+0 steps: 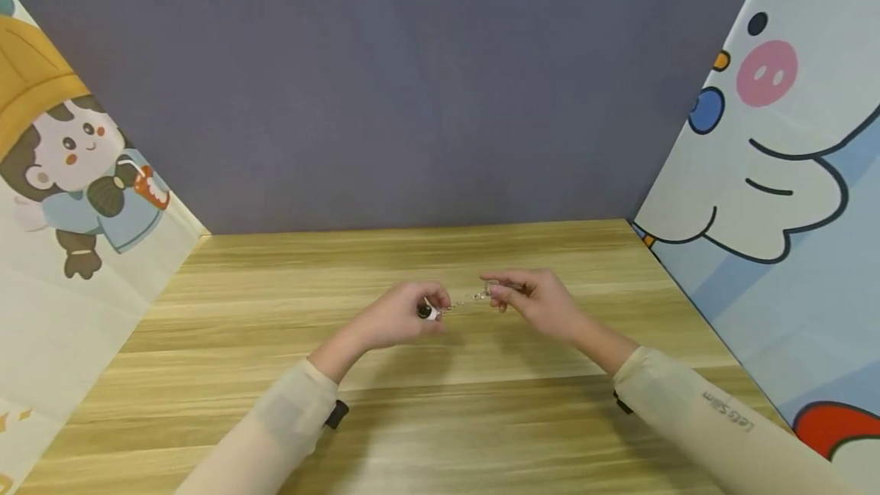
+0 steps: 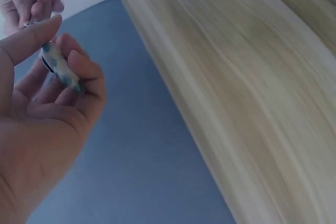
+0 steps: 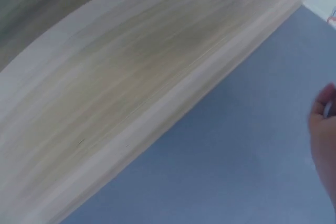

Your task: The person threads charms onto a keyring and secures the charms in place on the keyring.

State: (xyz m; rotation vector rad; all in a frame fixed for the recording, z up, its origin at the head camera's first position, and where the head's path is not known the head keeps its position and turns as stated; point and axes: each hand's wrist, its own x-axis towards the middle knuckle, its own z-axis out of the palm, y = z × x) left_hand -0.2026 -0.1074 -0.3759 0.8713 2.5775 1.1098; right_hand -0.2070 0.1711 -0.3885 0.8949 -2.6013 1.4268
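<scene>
My left hand (image 1: pixel 406 315) grips a small charm (image 1: pixel 429 313) that shows black and white in the head view. In the left wrist view the charm (image 2: pixel 60 66) is pale with teal patches and a dark edge, held in the curled fingers. A thin silvery chain (image 1: pixel 457 304) runs from it towards my right hand (image 1: pixel 539 302), which pinches the metal fitting (image 1: pixel 481 295) at the other end. The pieces look like a keychain held above the table; fingers hide part of both ends. In the right wrist view only part of the right hand (image 3: pixel 324 140) shows.
Below both hands lies a wood-grain table (image 1: pixel 440 434). A plain grey-blue panel (image 1: pixel 412 82) stands behind it. Cartoon-printed panels rise along the left side (image 1: pixel 82 266) and the right side (image 1: pixel 777 312). A dark band (image 1: pixel 335 414) sits at the left wrist.
</scene>
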